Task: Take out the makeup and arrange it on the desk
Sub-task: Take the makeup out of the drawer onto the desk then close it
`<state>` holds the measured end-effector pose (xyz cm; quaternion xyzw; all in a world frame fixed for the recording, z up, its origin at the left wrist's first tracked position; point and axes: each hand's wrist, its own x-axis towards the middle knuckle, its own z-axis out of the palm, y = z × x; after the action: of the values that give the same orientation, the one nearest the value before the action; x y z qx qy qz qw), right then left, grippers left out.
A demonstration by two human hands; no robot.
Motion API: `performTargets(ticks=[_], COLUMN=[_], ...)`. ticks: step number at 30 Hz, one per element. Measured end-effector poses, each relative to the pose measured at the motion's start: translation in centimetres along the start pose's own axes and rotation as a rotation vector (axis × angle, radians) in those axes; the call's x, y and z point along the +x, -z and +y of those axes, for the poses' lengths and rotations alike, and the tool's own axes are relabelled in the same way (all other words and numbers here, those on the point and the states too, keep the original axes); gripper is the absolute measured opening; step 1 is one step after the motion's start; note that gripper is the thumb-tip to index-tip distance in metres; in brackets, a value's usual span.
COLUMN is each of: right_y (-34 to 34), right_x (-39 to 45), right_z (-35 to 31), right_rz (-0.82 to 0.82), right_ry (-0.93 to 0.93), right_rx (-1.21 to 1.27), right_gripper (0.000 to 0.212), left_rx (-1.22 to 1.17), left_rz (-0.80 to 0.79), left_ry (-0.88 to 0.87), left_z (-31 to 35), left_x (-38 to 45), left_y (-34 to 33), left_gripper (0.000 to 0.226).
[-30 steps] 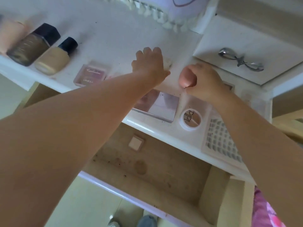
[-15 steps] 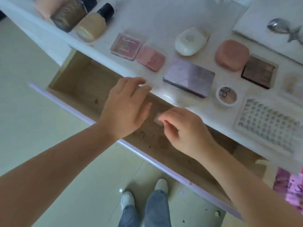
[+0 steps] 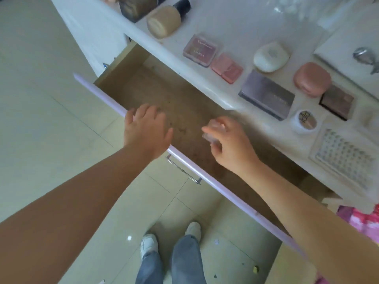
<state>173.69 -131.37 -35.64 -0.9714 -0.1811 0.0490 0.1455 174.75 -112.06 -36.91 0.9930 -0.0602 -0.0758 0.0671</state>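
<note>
My right hand [image 3: 229,144] hovers over the open wooden drawer [image 3: 164,95], its fingers closed on a small pale pink compact [image 3: 211,133]. My left hand [image 3: 146,130] rests with spread fingers on the drawer's lilac front edge [image 3: 225,193]. On the white desk [image 3: 235,27] lie a pink palette [image 3: 200,51], a pink blush [image 3: 226,68], a white compact [image 3: 270,57], a mauve palette [image 3: 266,95], a coral compact [image 3: 311,78], a brown eyeshadow [image 3: 336,102], a small round jar [image 3: 303,121] and a false-lash tray [image 3: 344,158].
Two foundation bottles [image 3: 164,19] lie at the desk's far left. An eyelash curler [image 3: 367,58] rests on a raised white shelf at the right. The drawer has a metal handle [image 3: 182,171]. My feet [image 3: 170,240] stand on tiled floor below. Pink fabric [image 3: 363,220] shows at right.
Both hands came down from the desk top to the drawer. My right hand picked up the small compact from the drawer floor and lifted it. My left hand settled on the drawer's front edge.
</note>
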Motion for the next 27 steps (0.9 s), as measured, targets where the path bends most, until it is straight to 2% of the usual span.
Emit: performTargets(ticks=[2,4,6,10,13,15,18,19,20,22,24,27], right_y=[3.3,6.6,9.0,9.7,8.7,8.9,9.9,9.8,9.1,6.8,3.5,-0.6], right_x=[1.8,4.7,8.2,13.7,15.3,15.5,13.9,12.5,10.6,5.9,0.7,-5.0], right_z=[0.5,1.1,2.2,4.4,5.4,5.6,4.6,4.0,3.1,1.0,-0.8,-1.5], right_rz=[0.233,0.313,0.292,0.037,-0.053,-0.051,0.111,0.18,0.258,0.401,0.366,0.161], right_ry=[0.058,0.001,-0.116,-0.265,-0.347,-0.346,-0.314,-0.29,-0.24,-0.069,0.067,0.081], right_rx=[0.028,0.018,-0.037,-0.221,-0.225,-0.201,-0.073,-0.037,-0.017,-0.021,-0.043,-0.097], right_gripper=[0.041,0.045,0.048,0.051,0.052,0.052,0.05,0.045,0.04,0.032,0.037,0.042], left_rx=[0.052,0.093,0.117,0.124,0.113,0.118,0.102,0.101,0.105,0.157,0.209,0.196], left_rz=[-0.044,-0.121,-0.18,-0.197,-0.207,-0.199,-0.149,-0.099,-0.003,0.173,0.313,0.473], left_ry=[0.052,0.057,0.053,0.059,0.061,0.055,0.043,-0.007,-0.129,-0.49,-0.786,-0.942], left_z=[-0.9,-1.4,-1.3,-1.2,-1.4,-1.4,-1.9,-2.1,-2.3,-2.6,-2.6,-2.3], left_x=[1.3,1.8,1.9,1.9,1.8,1.8,1.8,1.6,1.4,1.3,1.3,1.5], left_y=[0.5,0.4,0.3,0.1,-0.1,0.0,0.2,0.2,0.1,-1.1,-2.4,-3.0], left_gripper=[0.049,0.051,0.05,0.05,0.051,0.052,0.056,0.059,0.066,0.071,0.055,0.038])
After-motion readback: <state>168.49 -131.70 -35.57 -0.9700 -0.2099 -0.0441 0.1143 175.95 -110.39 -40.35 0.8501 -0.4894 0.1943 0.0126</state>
